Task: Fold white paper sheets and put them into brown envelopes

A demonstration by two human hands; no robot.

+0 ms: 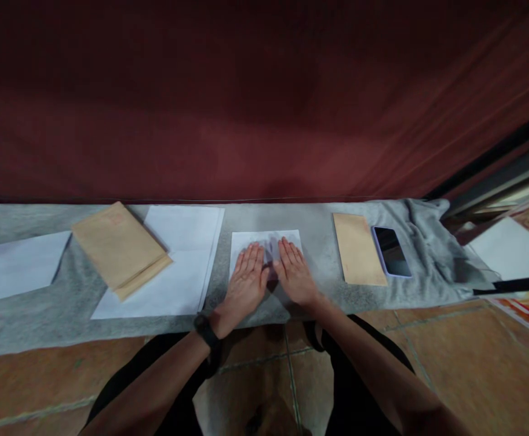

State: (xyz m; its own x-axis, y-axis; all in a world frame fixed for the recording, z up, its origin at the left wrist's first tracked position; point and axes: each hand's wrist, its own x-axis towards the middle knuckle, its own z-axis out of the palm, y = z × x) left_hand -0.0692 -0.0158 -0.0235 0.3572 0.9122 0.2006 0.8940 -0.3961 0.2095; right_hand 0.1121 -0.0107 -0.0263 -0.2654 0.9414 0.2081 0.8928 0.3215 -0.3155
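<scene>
A folded sheet of white paper point(246, 238) lies in front of me on the grey cloth-covered surface point(314, 213). Both of my hands rest flat on it, side by side with the thumbs close together. My left hand point(247, 284) covers its left part, fingers stretched forward; a dark band sits on that wrist. My right hand point(296, 278) presses on the right part, its fingers also straight. Neither hand grips anything. Much of the paper's near edge is hidden under the palms.
Brown envelopes point(119, 242) lie stacked at the left, partly over large white sheets point(186, 260). Further left is another folded white paper point(14, 266). To the right are a single brown envelope point(359, 251) and a phone point(391, 251). A dark red curtain point(264, 145) hangs behind.
</scene>
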